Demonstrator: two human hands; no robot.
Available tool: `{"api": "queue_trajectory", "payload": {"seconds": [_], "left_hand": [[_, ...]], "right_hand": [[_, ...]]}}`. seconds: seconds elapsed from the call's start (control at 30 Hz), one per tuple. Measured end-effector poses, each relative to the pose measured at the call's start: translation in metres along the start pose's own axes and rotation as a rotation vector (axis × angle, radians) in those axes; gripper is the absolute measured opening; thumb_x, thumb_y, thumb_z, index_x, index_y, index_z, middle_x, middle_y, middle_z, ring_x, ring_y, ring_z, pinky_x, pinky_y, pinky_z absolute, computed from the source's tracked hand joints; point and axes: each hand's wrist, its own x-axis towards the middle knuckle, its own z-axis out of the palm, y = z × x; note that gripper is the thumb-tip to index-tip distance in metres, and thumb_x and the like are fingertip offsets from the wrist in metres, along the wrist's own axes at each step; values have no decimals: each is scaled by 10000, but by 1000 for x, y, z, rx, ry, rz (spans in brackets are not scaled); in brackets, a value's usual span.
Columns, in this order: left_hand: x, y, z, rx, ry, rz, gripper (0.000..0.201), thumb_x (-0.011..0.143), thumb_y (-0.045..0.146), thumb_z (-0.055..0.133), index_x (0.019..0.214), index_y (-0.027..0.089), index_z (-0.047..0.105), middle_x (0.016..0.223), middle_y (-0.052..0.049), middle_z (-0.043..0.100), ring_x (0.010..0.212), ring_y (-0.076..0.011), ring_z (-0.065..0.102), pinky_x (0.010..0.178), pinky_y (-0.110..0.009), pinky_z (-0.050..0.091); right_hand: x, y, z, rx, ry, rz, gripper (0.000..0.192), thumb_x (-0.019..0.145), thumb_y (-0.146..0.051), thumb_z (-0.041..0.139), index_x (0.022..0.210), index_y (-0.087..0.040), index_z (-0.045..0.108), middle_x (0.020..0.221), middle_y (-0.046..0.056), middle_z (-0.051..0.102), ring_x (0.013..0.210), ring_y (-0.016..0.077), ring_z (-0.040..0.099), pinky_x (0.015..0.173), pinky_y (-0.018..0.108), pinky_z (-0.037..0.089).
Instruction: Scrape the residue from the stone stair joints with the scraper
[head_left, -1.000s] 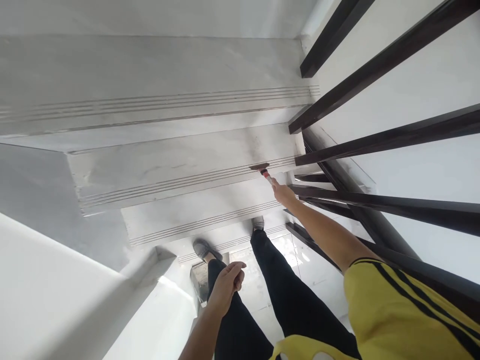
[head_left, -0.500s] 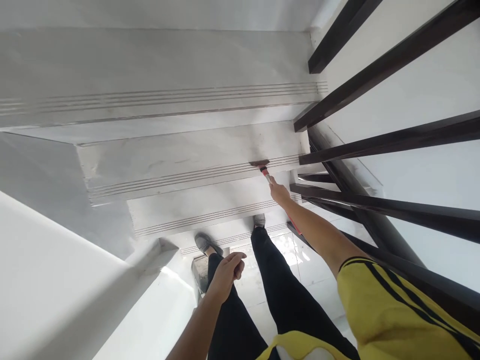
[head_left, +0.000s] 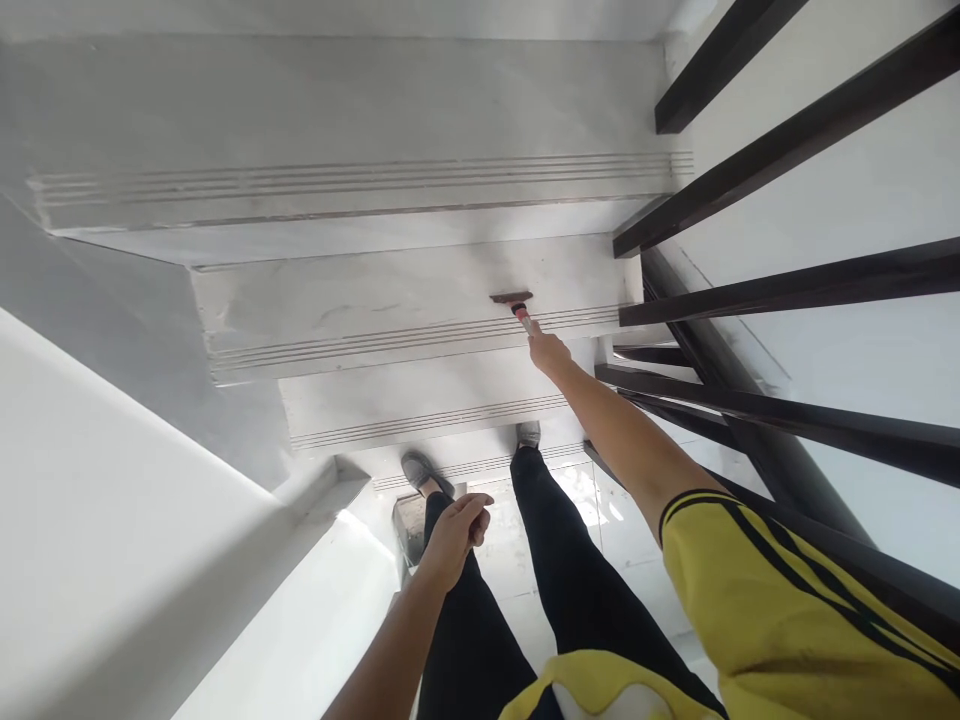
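My right hand (head_left: 547,350) reaches forward and grips the red-and-white handle of a small brush (head_left: 516,305). Its dark bristle head rests on a white stair tread (head_left: 360,305), just behind the grooved nosing lines and near the right end. A grey dusty smear shows on the tread around the brush. My left hand (head_left: 456,538) hangs low over my left thigh, fingers loosely curled, holding nothing that I can see. My legs in black trousers stand on lower steps, with grey shoes (head_left: 421,470) visible.
White grooved stairs rise ahead, a higher tread (head_left: 337,130) at the top. Dark railing bars (head_left: 787,290) fan along the right side. A white wall (head_left: 112,520) and a sloped stringer close the left. A small grey box (head_left: 409,525) sits by my left foot.
The brush head has moved a little up and back across the tread, away from the nosing grooves. The view has shifted rightward. My left hand stays in place.
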Motion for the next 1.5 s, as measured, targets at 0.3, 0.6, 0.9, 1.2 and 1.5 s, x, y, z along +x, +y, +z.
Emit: {"api": "queue_trajectory", "payload": {"seconds": [0.3,0.6,0.9,1.2,1.5], "left_hand": [[-3,2,-2,-42,-1,10,358,699,437,626,835,110,566,571,20,446,478,-53,342,474,-200,228],[-9,-9,-32,-96,17,42,394,732,484,619,881,123,565,606,19,443,498,-54,349,481,-195,226],[-11,-16,-28,-176,-6,59,350,732,453,612,849,125,578,588,22,439,494,-59,332,488,-204,249],[-26,-15,-60,-236,13,76,389,694,476,637,850,126,568,592,23,449,491,-59,341,480,-204,236],[-42,-16,-84,-307,20,98,424,665,496,671,849,126,578,588,24,443,494,-56,349,477,-192,246]], "right_hand": [[15,-27,-18,-50,0,-51,462,978,-326,175,1424,-205,163,1094,183,567,979,261,587,772,358,444],[-13,-29,7,-15,-45,-21,468,976,-328,193,1426,-206,153,1033,163,589,943,259,605,748,355,452],[58,-103,-56,-83,35,-59,442,938,-223,304,1375,-174,260,1098,182,557,981,259,595,762,359,470],[-42,-77,41,-239,-26,-114,471,975,-341,207,1429,-218,190,976,158,616,905,265,633,731,375,464],[-57,-127,50,-269,-88,-145,527,985,-358,169,1470,-163,101,1055,206,599,980,253,616,773,359,457]]}}
